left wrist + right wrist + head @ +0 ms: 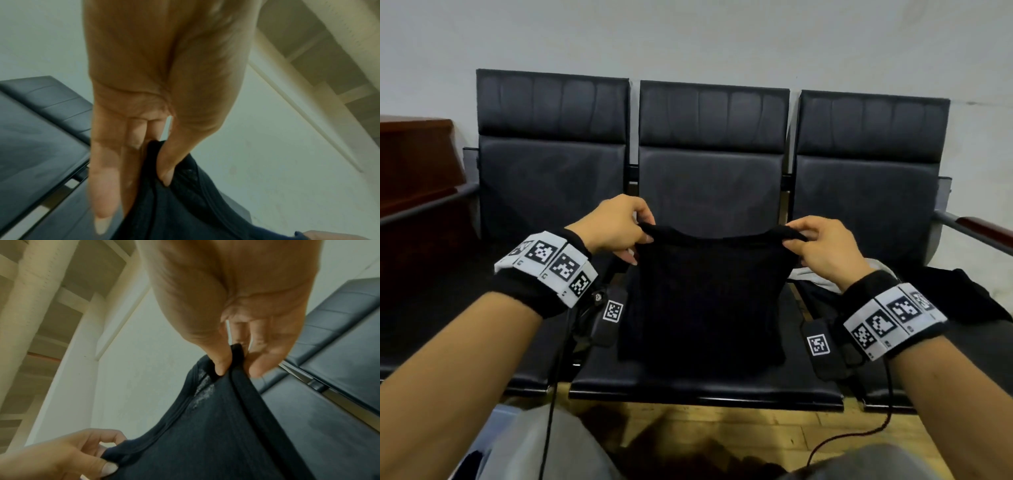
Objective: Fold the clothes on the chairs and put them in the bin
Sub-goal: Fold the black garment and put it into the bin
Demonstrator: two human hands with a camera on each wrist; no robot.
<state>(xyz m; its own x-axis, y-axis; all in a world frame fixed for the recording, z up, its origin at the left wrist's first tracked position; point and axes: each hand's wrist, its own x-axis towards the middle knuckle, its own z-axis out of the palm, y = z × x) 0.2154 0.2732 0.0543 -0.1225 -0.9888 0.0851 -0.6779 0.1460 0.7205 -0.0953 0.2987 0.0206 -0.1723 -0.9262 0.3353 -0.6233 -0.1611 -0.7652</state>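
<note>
I have a black shirt (705, 294) held up by its top edge over the middle chair (709, 178) in a row of 3 black chairs against a pale wall (688, 34). My left hand (613, 226) pinches the shirt's left top corner between thumb and fingers; the left wrist view shows the thumb (170, 165) pressed into the dark cloth (185, 203) with the fingers (102, 178) stretched down behind it. My right hand (822, 250) pinches the right top corner, and the right wrist view shows thumb and fingertips (261, 365) nipping the hem there. The shirt hangs flat between both hands, its lower edge reaching the middle seat. More clothes (962, 294), black with a bit of white, lie on the right chair (866, 192). The left chair (551, 171) stands beside a dark wooden cabinet (414, 164). Wood flooring (756, 431) shows below the seats.
</note>
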